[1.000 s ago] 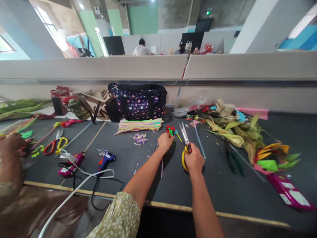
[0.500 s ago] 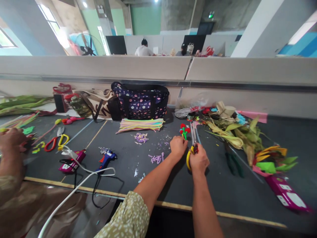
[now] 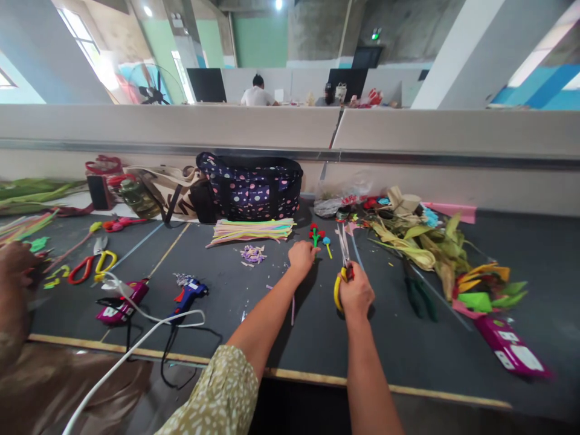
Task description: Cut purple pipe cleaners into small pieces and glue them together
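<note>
My left hand [image 3: 302, 258] is closed on the green stem of a small red flower [image 3: 316, 234], low over the dark table [image 3: 290, 353]. A small blue flower with a yellow-green stem [image 3: 327, 243] lies just right of it. My right hand [image 3: 357, 291] is wrapped round the yellow handles of scissors [image 3: 344, 248], whose blades point away from me, slightly parted. Purple scraps [image 3: 254, 254] lie left of my left hand, and a thin purple strip [image 3: 292, 308] is beside my left forearm.
Pastel strips [image 3: 251, 231] lie before a dark patterned bag [image 3: 254, 187]. A blue glue gun [image 3: 190, 296] and white cable are at the left, near a co-worker's hand [image 3: 16, 260]. Dried husks [image 3: 408, 241], pliers [image 3: 421, 296] and a magenta box [image 3: 510, 347] are on the right.
My left hand has moved left with the red flower, away from the scissors. The blue flower now shows on the table between them. The view has shifted slightly.
</note>
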{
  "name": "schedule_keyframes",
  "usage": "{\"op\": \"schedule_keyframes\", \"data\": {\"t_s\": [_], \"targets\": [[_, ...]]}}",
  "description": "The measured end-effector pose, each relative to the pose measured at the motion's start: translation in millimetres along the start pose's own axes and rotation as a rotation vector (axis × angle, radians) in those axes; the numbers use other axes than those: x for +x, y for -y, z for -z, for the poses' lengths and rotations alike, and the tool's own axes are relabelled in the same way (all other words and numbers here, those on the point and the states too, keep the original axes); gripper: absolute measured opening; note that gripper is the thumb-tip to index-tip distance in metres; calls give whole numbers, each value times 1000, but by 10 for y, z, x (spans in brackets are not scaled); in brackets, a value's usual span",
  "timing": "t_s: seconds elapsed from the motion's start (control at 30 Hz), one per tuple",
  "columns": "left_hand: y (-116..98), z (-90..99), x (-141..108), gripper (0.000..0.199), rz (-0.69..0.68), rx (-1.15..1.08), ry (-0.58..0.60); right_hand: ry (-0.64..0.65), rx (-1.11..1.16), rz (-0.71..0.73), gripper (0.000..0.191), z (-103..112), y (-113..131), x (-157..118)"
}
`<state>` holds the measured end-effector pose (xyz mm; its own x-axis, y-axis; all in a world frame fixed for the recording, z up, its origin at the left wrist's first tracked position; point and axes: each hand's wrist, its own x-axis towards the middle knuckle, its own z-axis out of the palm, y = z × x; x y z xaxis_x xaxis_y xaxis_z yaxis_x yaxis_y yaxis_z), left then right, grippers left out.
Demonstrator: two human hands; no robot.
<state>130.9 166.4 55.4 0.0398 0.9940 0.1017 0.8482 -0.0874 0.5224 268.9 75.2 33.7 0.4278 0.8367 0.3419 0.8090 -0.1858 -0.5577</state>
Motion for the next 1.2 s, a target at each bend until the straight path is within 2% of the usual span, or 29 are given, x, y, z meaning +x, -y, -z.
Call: {"op": "schedule_keyframes", "data": {"t_s": [0.17,0.27,0.47,0.6,0.73,0.9,1.0,1.1,1.2], "targets": [[418,422,-149,16,-54,-159,-30,7,-2,16,31,-15,-4,-11],[753,618,-318,16,-73,-313,67,32,7,52,33,-37,36,-43],[1242,739,-666,17,-118,-559,309,122,44,185,35,-112,114,-142],[1437,820,-728,19,-113,-560,436,156,50,250,35,-154,118,-182],[1493,830,-711,20,-206,-427,414,148,57,290,34,-170,125,-195],[1413,750,-730,10,-370,-181,419,145,56,340,33,-162,154,-210],[1375,744,-747,3,-371,-138,414,151,58,364,33,-161,167,-222],[1331,741,-745,4,-298,-278,295,146,58,374,34,-169,174,-238],[1237,691,-739,6,-135,-613,106,159,64,381,34,-179,188,-261]]}}
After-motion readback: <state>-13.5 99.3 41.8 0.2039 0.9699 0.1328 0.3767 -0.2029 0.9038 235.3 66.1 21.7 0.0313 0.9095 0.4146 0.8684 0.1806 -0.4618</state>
